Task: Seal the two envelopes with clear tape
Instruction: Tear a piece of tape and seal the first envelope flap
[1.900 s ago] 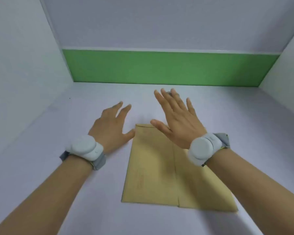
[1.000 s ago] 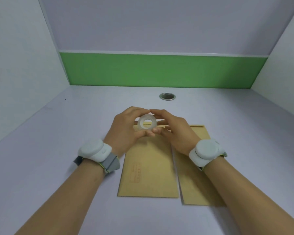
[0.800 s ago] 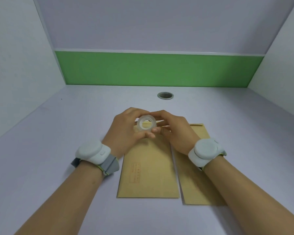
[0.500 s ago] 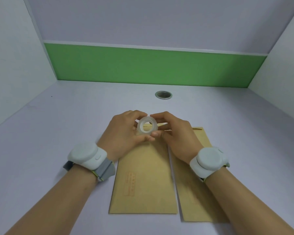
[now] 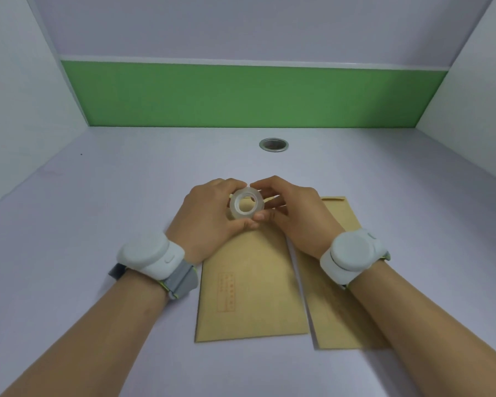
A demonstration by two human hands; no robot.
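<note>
Two brown paper envelopes lie side by side on the pale desk: the left envelope (image 5: pixel 252 290) has red print near its left edge, and the right envelope (image 5: pixel 337 316) is partly under my right forearm. Both hands hold a small roll of clear tape (image 5: pixel 246 206) above the envelopes' far ends. My left hand (image 5: pixel 209 219) grips the roll with thumb below and fingers curled over it. My right hand (image 5: pixel 294 214) pinches the roll's right side with its fingertips. The envelopes' flaps are hidden behind my hands.
A round metal cable hole (image 5: pixel 273 145) sits in the desk beyond my hands. White side walls and a green back panel (image 5: pixel 252 96) enclose the desk. Both wrists wear white bands.
My hands went from spread open above the envelopes to holding the tape roll together. Over the last second the roll has stayed between them, with only small shifts of the fingers and of the view.
</note>
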